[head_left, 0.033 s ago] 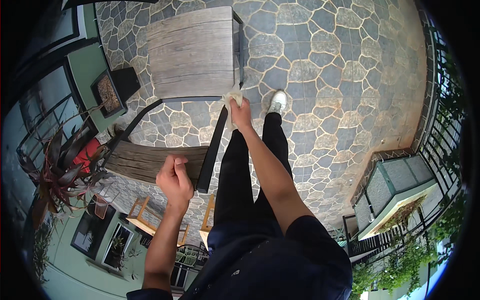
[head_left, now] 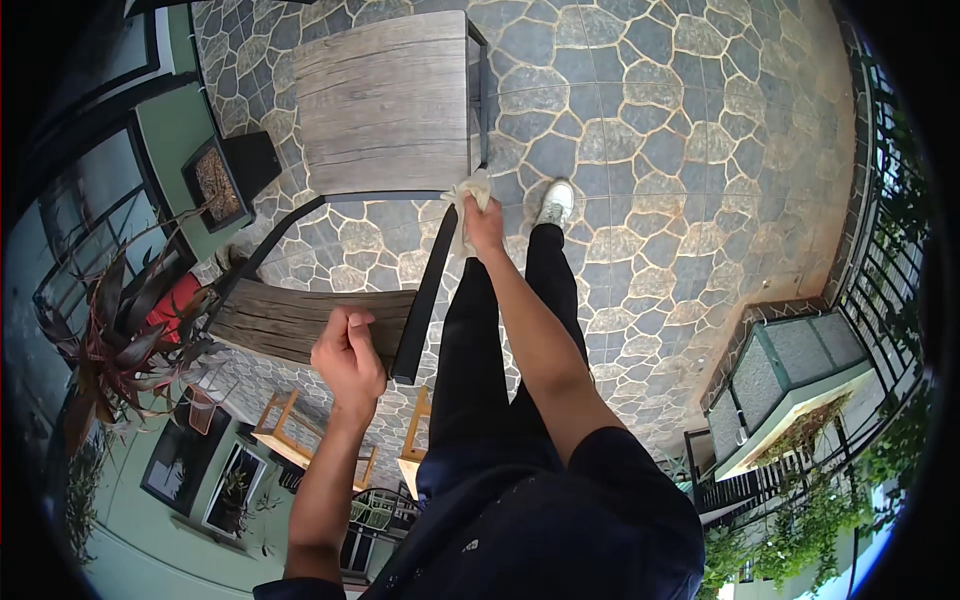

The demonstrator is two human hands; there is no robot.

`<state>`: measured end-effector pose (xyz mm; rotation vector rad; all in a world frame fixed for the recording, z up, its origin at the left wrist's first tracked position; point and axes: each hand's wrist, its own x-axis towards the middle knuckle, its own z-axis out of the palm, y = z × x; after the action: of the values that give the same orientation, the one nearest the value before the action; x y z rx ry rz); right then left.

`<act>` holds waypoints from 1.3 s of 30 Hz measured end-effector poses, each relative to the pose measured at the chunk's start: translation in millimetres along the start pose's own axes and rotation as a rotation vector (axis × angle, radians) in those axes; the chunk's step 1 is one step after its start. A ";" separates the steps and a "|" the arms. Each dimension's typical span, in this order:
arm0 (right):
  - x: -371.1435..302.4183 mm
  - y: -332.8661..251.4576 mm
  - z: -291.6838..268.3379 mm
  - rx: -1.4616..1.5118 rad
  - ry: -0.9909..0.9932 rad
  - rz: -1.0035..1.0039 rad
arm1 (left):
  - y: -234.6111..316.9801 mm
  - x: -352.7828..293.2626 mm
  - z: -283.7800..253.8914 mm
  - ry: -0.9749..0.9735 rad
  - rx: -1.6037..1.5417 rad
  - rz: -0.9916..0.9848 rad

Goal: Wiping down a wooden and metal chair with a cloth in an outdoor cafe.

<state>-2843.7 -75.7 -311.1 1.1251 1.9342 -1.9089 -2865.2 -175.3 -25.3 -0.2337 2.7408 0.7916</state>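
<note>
My right hand (head_left: 484, 224) is closed around a crumpled pale cloth (head_left: 470, 192), which rests against the far end of a black metal bar (head_left: 428, 290). This bar is the right-hand side of a bench or chair frame with a dark weathered wood plank (head_left: 300, 318). My left hand (head_left: 349, 358) is held above the plank's right part, fingers curled into a loose fist with nothing visible in it. Just beyond the cloth lies the near right corner of a grey-brown wooden table (head_left: 385, 105).
Stone-patterned paving (head_left: 660, 180) spreads to the right of the table. A dark square planter (head_left: 215, 185) and a reddish leafy plant (head_left: 125, 330) stand on the left. Light wooden stools (head_left: 285, 430) are near my left forearm. My white shoe (head_left: 556, 203) is right of the cloth.
</note>
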 end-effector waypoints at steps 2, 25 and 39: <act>-11.6 -9.7 5.3 0.212 -0.047 0.411 | 0.5 0.0 -4.8 0.002 0.044 -0.071; -149.2 -110.0 -98.3 0.416 -0.548 0.303 | -2.7 6.0 19.2 0.061 0.014 -0.015; -219.0 -233.8 -78.1 0.185 -0.567 0.026 | -37.3 -26.5 -30.5 -0.838 -1.446 -0.291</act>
<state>-2810.9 -55.6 16.4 0.5465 1.4520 -2.1269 -2838.3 -220.9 -11.0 -0.4070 0.9751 1.9974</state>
